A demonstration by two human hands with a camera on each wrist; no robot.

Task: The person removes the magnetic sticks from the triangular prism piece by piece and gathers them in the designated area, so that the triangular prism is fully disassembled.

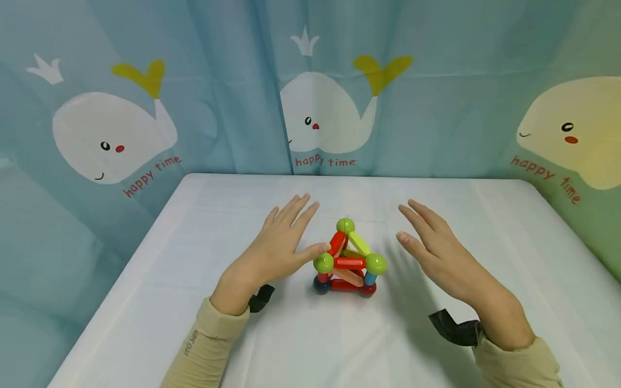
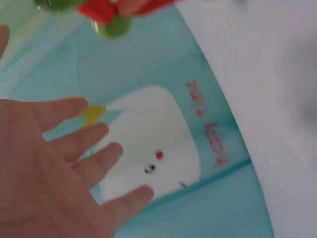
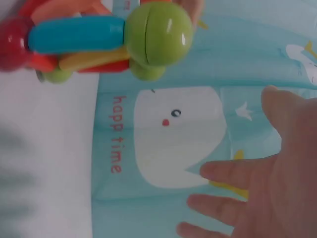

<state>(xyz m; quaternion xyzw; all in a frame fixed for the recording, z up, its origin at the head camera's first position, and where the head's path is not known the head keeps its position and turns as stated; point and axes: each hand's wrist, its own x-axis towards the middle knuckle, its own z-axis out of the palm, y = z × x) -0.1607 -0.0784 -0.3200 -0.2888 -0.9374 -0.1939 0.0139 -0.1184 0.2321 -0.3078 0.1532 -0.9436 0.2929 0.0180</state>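
Observation:
A small frame of toy rods and balls [image 1: 350,263] stands on the white table, with green balls on top and dark blue and red balls at its base. Red, blue, yellow-green and orange rods link them. My left hand [image 1: 275,245] is at its left, fingers straight and spread, the thumb tip overlapping the upper left green ball in the head view. To its right, my right hand [image 1: 441,256] hovers apart from it with fingers extended. In the right wrist view a blue rod [image 3: 77,33] joins a red ball to a green ball [image 3: 158,33]. Neither palm holds anything.
The white-covered table [image 1: 271,350] reaches back to a blue-green curtain [image 1: 233,108] printed with whales. Black straps [image 1: 456,327] sit at both wrists. Curtain also closes off the left and right sides.

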